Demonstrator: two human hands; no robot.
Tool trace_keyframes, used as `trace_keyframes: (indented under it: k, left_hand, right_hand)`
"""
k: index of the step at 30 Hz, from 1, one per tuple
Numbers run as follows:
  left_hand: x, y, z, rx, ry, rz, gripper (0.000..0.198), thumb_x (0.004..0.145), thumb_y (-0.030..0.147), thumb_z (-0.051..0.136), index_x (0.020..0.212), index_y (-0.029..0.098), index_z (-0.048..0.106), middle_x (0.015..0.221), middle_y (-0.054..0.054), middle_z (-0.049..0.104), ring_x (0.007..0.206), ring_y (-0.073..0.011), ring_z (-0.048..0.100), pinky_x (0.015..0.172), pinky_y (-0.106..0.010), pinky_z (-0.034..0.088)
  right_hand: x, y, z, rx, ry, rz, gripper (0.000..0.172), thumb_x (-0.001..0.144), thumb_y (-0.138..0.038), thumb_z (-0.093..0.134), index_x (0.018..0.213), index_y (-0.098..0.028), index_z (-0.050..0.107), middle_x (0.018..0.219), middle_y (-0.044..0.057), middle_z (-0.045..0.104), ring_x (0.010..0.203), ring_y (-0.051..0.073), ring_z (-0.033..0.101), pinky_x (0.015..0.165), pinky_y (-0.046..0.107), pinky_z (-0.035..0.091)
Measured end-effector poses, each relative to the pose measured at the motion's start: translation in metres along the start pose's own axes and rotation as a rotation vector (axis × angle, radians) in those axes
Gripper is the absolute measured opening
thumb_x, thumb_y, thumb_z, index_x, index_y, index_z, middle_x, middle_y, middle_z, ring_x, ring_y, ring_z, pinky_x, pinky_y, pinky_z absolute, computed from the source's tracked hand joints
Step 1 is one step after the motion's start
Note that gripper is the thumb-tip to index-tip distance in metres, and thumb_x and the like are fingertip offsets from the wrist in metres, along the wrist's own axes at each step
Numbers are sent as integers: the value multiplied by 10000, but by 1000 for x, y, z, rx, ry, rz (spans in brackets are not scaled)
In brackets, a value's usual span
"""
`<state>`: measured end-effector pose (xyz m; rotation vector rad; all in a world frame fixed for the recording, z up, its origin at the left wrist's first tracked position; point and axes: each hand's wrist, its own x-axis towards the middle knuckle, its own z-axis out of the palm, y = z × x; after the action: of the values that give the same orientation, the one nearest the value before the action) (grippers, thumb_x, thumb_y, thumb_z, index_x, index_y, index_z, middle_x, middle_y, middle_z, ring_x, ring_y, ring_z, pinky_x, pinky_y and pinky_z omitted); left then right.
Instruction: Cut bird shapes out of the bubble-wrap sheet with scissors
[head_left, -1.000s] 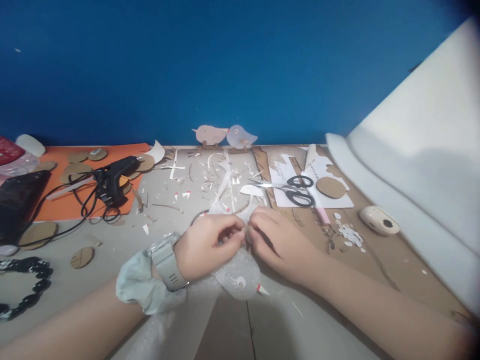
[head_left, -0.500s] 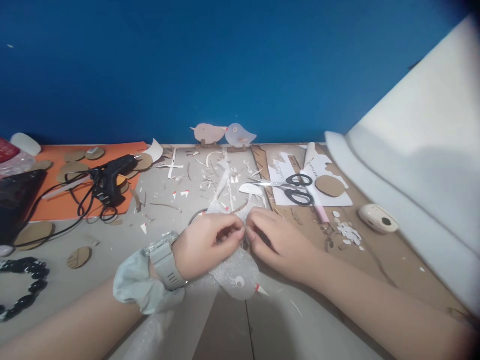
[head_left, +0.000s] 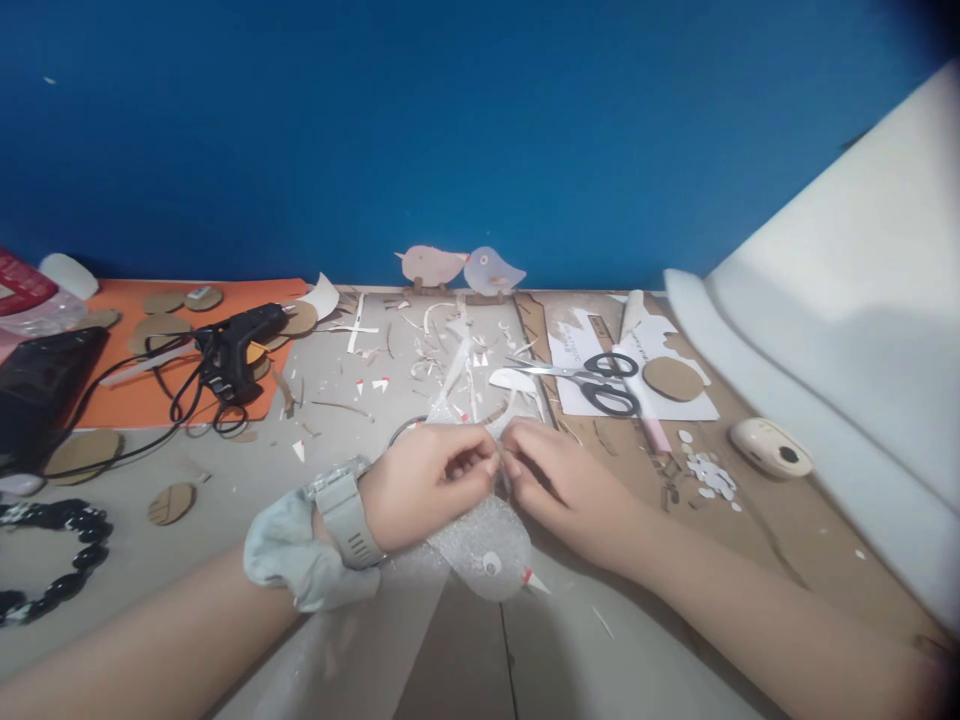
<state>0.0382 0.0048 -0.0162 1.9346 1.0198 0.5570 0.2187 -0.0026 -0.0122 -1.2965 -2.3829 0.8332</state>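
My left hand (head_left: pixel 431 480) and my right hand (head_left: pixel 566 485) meet above the table with closed fingertips pinched against each other. What lies between them is too small or hidden to make out. Just below the fingers is a whitish, sparkly bird cutout (head_left: pixel 491 550) with a round eye and a red-and-white beak (head_left: pixel 534 581); its upper part is covered by the hands. Behind the hands runs a crinkled, see-through strip (head_left: pixel 456 375). A white curved cutout (head_left: pixel 517 379) is close by the right hand.
Scissors (head_left: pixel 592 375) rest on white paper at the right, near a cardboard disc (head_left: pixel 673 379) and a cream oval device (head_left: pixel 770 447). Leftward, a black glue gun (head_left: pixel 244 345) lies on orange card (head_left: pixel 112 400). A pink bird (head_left: pixel 431 265) and a bluish bird (head_left: pixel 491 270) stand by the blue wall.
The whole view has shifted slightly, so things appear a little further right. Both hands keep nearly the same pinched pose over the bird cutout.
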Motion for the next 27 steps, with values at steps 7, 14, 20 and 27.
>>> trace_keyframes:
  k: [7, 14, 20, 27]
  left_hand:
    - [-1, -3, 0, -129, -60, -22, 120, 811, 167, 430, 726, 176, 515, 644, 42, 507, 585, -81, 458, 557, -183, 374]
    - [0, 0, -4, -145, -61, -40, 170, 868, 253, 403, 797, 176, 537, 721, 10, 562, 702, -121, 530, 683, -237, 426]
    - [1, -1, -3, -189, 7, 4, 179, 880, 315, 418, 838, 174, 521, 728, 17, 526, 695, -112, 491, 687, -240, 415]
    - [3, -3, -1, -447, 94, -59, 141, 849, 283, 479, 783, 158, 486, 715, 26, 475, 666, -98, 485, 660, -237, 423]
  right_hand:
    - [-1, 4, -2, 118, -32, -25, 180, 884, -198, 346, 705, -207, 328, 701, -33, 419, 647, 109, 412, 586, 259, 340]
    - [-3, 3, -3, 170, 1, -40, 199, 915, -238, 330, 721, -205, 361, 724, -27, 446, 680, 109, 442, 621, 260, 357]
    - [-1, 1, -4, 152, 50, -22, 205, 923, -254, 336, 739, -201, 409, 729, -21, 476, 683, 111, 463, 628, 252, 357]
    - [-3, -5, -4, 98, 85, 27, 198, 912, -256, 349, 749, -198, 445, 723, -11, 515, 671, 123, 493, 619, 258, 373]
